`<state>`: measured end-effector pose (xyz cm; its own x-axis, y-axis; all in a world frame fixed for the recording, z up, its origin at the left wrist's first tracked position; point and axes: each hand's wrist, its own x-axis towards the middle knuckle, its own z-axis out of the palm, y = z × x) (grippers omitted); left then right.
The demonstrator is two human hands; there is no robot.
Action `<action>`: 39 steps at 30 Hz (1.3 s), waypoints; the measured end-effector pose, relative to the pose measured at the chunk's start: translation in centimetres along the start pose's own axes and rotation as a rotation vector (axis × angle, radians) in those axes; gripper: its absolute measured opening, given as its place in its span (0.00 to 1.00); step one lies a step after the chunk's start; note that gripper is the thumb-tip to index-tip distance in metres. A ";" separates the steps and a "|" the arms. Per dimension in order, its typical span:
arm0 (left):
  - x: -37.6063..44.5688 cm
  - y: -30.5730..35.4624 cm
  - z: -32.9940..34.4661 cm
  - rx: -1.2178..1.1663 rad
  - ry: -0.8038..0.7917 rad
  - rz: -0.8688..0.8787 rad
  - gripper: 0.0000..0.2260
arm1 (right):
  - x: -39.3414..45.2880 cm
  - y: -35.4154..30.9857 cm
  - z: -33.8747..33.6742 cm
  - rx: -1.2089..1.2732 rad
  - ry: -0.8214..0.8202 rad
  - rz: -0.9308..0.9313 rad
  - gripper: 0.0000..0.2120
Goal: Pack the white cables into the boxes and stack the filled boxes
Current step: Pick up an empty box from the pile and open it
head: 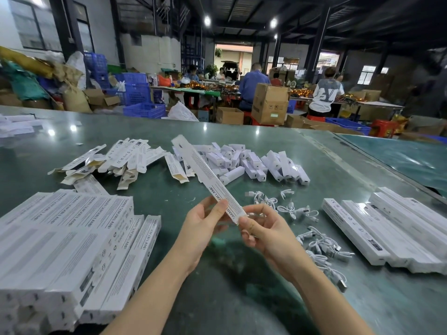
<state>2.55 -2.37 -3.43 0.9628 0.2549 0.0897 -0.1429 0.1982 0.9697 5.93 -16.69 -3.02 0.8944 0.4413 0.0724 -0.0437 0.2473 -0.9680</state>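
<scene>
Both hands hold one long, narrow white cardboard box [208,180] above the green bench [242,274]: left grip [205,222] curled around its near end, right grip [261,229] pinching the end flap. Loose white cables [314,238] lie just right of the right grip; a stack of filled white boxes [72,243] sits left.

A glossy dark-green tabletop [217,286] carries a stack of long white cardboard boxes [67,240] at left, flattened white cartons [116,163], small white boxes [244,160], loose white cables [316,240] and another row of long white boxes [391,228] at right.
</scene>
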 end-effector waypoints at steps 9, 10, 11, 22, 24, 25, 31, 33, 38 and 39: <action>-0.2 -0.1 -1.0 0.746 0.493 0.498 0.18 | -0.6 -1.2 0.3 -0.456 0.033 -0.670 0.27; -0.3 -0.1 -0.8 0.727 0.495 0.488 0.18 | -0.6 -1.2 0.6 -0.473 0.046 -0.693 0.21; -0.3 -0.1 -0.6 0.685 0.495 0.472 0.18 | -0.6 -1.1 0.7 -0.499 0.079 -0.715 0.16; 0.4 -0.6 0.3 -0.074 0.224 -0.048 0.20 | -0.5 0.7 1.2 -0.934 -0.013 -0.721 0.29; 0.8 -0.7 -0.7 -0.099 0.421 0.001 0.17 | -0.5 0.5 1.3 -1.004 -0.128 -0.583 0.34; 1.0 -0.7 -1.1 -0.121 0.504 0.020 0.16 | -0.4 0.4 1.4 -0.993 -0.134 -0.535 0.34; 2.0 -1.2 -1.1 -0.152 0.609 0.040 0.15 | 7.0 -1.1 1.4 -1.090 0.147 -0.393 0.15; 2.2 -1.3 -1.2 -0.147 0.612 0.054 0.14 | 10.6 -1.6 0.8 -1.218 0.162 -0.332 0.16; 2.3 -1.7 -1.1 -0.116 0.659 0.101 0.15 | 17.4 -1.6 1.2 -1.443 0.127 -0.244 0.18; 2.3 -1.7 -1.1 -0.114 0.670 0.104 0.14 | 18.5 -1.4 1.6 -1.473 0.121 -0.224 0.18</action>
<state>4.74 -1.12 -5.12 0.5983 0.8012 -0.0143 -0.2860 0.2302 0.9302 21.80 -7.46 0.10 0.8552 0.4227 0.2998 0.5067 -0.8036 -0.3123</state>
